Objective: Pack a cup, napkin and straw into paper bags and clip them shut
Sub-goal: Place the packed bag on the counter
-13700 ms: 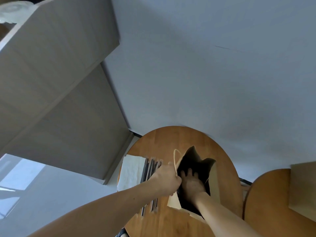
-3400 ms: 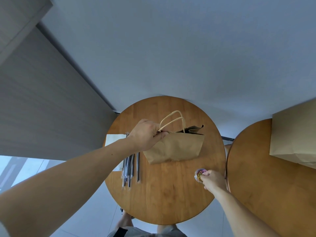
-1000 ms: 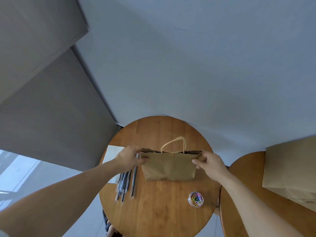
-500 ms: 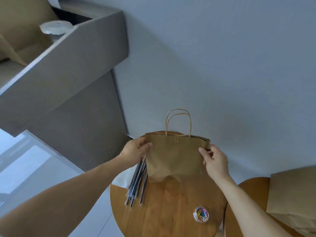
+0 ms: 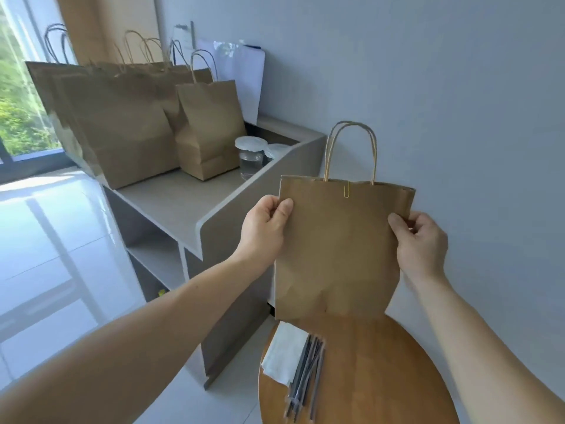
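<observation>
A pale grey wall (image 5: 428,71) fills the background of a bright room. In front of it a person holds a brown paper bag (image 5: 336,255) upright in the air, its flat face toward the camera. The left hand (image 5: 263,228) grips the bag's left edge and the right hand (image 5: 422,243) its right edge, with fingers (image 5: 397,223) and thumbs clenched on the paper near the top. A gold paper clip (image 5: 347,189) sits on the bag's top rim, between its twisted handles (image 5: 351,148), and the mouth looks closed.

This bag seems finished and ready to be set aside. To do that well, carry it level and upright so nothing inside tips, avoid snagging the clip, and lower it flat onto its base.

Directly below the bag is a round wooden worktop (image 5: 382,362), with white napkins (image 5: 284,353) and dark straws (image 5: 305,368) lying side by side under the bag's left corner. To the left of the bag, a grey shelf unit (image 5: 183,203) carries several standing brown bags (image 5: 122,117) and lidded clear cups (image 5: 250,154). Farther left of the bag, a window (image 5: 15,87) shows greenery above a glossy white floor (image 5: 46,255)
</observation>
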### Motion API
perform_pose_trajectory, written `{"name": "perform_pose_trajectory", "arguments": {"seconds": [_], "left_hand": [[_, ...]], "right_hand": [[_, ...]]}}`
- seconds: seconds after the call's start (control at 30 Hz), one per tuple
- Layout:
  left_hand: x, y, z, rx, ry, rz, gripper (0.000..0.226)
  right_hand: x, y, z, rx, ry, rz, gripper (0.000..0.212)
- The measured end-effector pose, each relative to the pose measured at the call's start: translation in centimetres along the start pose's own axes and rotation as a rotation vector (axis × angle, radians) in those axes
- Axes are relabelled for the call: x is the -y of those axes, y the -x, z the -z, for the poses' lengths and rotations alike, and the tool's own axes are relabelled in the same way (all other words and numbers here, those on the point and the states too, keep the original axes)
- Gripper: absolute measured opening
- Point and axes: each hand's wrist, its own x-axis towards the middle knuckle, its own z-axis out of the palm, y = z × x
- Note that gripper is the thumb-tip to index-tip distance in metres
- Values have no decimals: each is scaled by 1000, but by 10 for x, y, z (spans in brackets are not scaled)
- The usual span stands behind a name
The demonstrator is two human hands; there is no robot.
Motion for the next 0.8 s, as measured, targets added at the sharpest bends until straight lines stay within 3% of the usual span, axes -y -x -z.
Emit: {"name": "perform_pose_trajectory", "arguments": {"seconds": [0.2,0.47,0.63,0.8], "left_hand": [[-69,-10,93,-166,19,-173,30],[-120,-45,208,-453,-99,-337,25],[-123,-84,264,-571,-215,-335,24],[-99,-129,299,-569,-337,-285,19]], "right_hand": [[103,6,-61,41,-193,71,15],[214,0,-161,244,-304,178,10],[240,-27,-246,408,-384,171,13],[227,-69,-337,641,-413,111,14]]}}
